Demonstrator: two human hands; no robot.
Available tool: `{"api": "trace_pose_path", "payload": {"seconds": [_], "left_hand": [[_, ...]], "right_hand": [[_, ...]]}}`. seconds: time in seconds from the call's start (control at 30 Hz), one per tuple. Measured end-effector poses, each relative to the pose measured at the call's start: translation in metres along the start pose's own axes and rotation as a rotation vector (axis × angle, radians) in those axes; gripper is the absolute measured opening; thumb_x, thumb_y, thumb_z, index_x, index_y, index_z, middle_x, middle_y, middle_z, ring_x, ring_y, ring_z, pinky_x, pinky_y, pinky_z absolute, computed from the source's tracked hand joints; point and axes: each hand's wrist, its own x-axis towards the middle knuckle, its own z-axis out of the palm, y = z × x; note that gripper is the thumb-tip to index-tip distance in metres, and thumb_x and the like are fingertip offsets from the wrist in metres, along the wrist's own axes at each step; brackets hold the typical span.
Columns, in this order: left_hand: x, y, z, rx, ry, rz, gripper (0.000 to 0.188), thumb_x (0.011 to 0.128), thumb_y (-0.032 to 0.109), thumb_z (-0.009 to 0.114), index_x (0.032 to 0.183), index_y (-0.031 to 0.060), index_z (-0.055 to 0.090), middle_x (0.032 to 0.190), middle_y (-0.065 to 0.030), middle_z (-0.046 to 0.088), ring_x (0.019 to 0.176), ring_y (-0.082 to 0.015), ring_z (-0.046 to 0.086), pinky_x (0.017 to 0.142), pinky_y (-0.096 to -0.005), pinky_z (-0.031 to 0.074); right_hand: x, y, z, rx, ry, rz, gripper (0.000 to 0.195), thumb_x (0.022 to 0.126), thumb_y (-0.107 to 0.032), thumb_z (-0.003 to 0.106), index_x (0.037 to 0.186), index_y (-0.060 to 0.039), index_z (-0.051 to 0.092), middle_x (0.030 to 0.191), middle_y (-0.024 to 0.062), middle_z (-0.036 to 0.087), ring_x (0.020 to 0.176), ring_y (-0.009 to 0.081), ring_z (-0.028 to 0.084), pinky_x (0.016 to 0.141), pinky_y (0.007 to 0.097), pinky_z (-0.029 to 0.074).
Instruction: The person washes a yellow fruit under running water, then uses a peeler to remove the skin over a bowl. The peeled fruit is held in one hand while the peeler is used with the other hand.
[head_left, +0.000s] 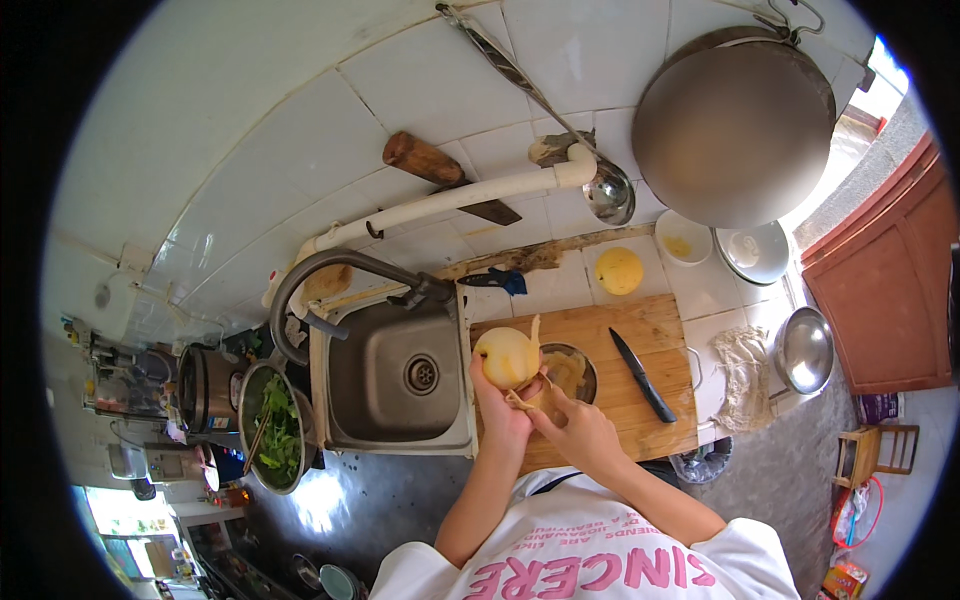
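My left hand (504, 405) holds a yellow, round pear-like fruit (510, 358) above the left edge of a wooden cutting board (645, 330). A strip of peel (535, 332) stands up from the fruit's right side, and more peel hangs below it. The fingers of my right hand (581, 431) pinch that hanging peel (549, 405). Behind the hands, a metal bowl (592, 376) on the board contains peelings and is partly hidden. A black knife (642, 375) lies on the board to the right. Beyond the board sits another yellow fruit (619, 271) on the tiles.
A stainless steel sink (397, 375) with a curved faucet (345, 259) adjoins the board at left. Leafy greens (277, 427) fill a metal bowl farther left. White bowls (684, 238), a cloth (741, 379) and a steel bowl (804, 350) stand right. A ladle (607, 193) hangs above.
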Motion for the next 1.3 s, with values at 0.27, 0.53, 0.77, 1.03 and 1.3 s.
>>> {"api": "trace_pose_path", "payload": {"seconds": [0.27, 0.53, 0.77, 1.03, 1.3], "left_hand": [[0.002, 0.012, 0.004, -0.103, -0.049, -0.010, 0.062, 0.079, 0.056, 0.048, 0.120, 0.0091, 0.045, 0.116, -0.0111, 0.050, 0.108, -0.0334, 0.049, 0.096, -0.0468, 0.036], [-0.030, 0.018, -0.004, -0.111, -0.224, -0.272, 0.057, 0.084, 0.056, 0.039, 0.120, 0.0125, 0.046, 0.119, -0.0080, 0.050, 0.112, -0.0289, 0.047, 0.093, -0.0412, 0.040], [-0.041, 0.011, 0.000, -0.048, -0.173, -0.322, 0.055, 0.085, 0.055, 0.035, 0.120, 0.0141, 0.047, 0.118, -0.0075, 0.051, 0.108, -0.0253, 0.049, 0.093, -0.0412, 0.041], [-0.038, 0.016, -0.024, -0.130, -0.253, -0.357, 0.070, 0.081, 0.060, 0.040, 0.125, 0.0060, 0.041, 0.124, -0.0204, 0.043, 0.117, -0.0374, 0.040, 0.101, -0.0478, 0.031], [-0.044, 0.017, -0.018, -0.025, -0.257, -0.275, 0.055, 0.086, 0.050, 0.038, 0.122, 0.0095, 0.044, 0.122, -0.0115, 0.048, 0.115, -0.0287, 0.046, 0.096, -0.0437, 0.038]], "right_hand": [[-0.002, 0.006, -0.030, 0.142, -0.254, 0.230, 0.061, 0.075, -0.049, 0.062, 0.114, -0.0025, 0.054, 0.078, 0.0153, 0.064, 0.071, 0.0281, 0.062, 0.065, 0.0322, 0.048], [0.017, 0.037, -0.005, 0.627, 0.140, -0.218, 0.052, 0.064, -0.020, 0.079, 0.105, -0.0042, 0.050, 0.081, 0.0089, 0.059, 0.068, 0.0144, 0.057, 0.062, 0.0264, 0.046], [0.037, 0.037, 0.004, 0.575, 0.123, -0.310, 0.047, 0.066, -0.010, 0.075, 0.104, -0.0049, 0.048, 0.080, 0.0055, 0.058, 0.068, 0.0115, 0.055, 0.061, 0.0248, 0.045], [0.037, 0.051, -0.010, 0.453, 0.271, -0.242, 0.046, 0.068, -0.014, 0.075, 0.105, 0.0010, 0.051, 0.082, 0.0063, 0.058, 0.067, 0.0140, 0.054, 0.062, 0.0250, 0.045], [0.009, 0.007, -0.048, 0.125, -0.047, -0.078, 0.052, 0.076, -0.037, 0.066, 0.109, 0.0006, 0.056, 0.063, 0.0119, 0.058, 0.058, 0.0230, 0.058, 0.056, 0.0314, 0.046]]}}
